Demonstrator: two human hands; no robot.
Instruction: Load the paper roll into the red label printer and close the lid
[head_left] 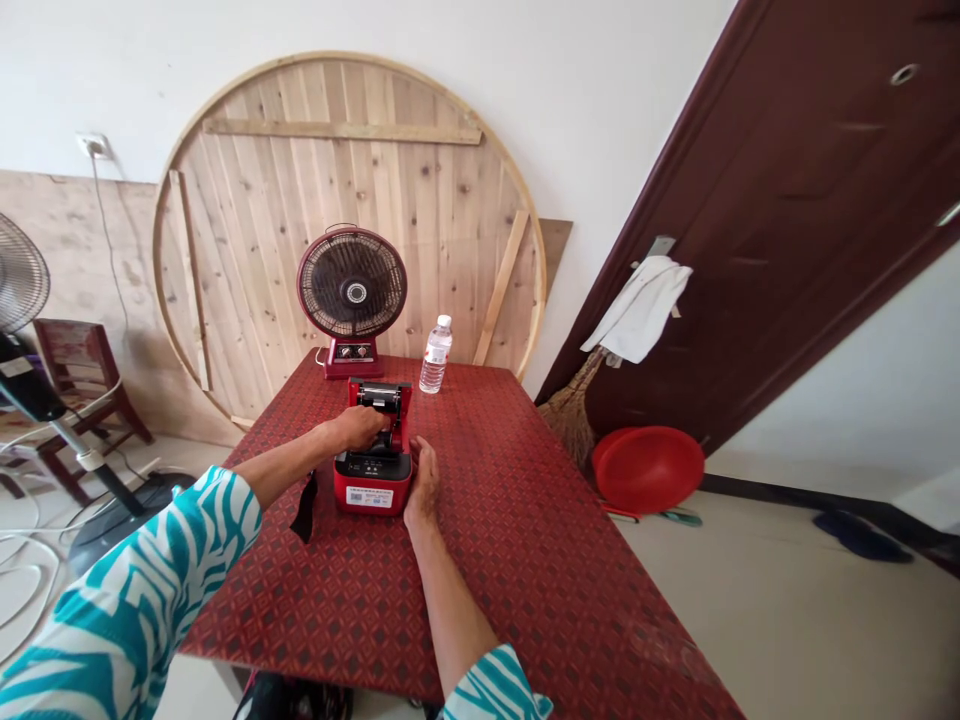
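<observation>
A red and black device (375, 480) with its lid raised stands on the red patterned table (525, 530). White labels show on its front, and a black strap (304, 508) hangs at its left side. My left hand (365, 427) reaches over the device, its fingertips in the opened compartment; whether they hold anything is hidden. Against the device's right side rests my right hand (423, 482), fingers pointing up along the casing.
Behind the device stand a small red fan (356, 293) and a clear water bottle (436, 355). A large round wooden board (442, 200) leans on the wall. A red basin (649, 470) and a broom (571, 415) are right of the table, a standing fan (22, 275) left.
</observation>
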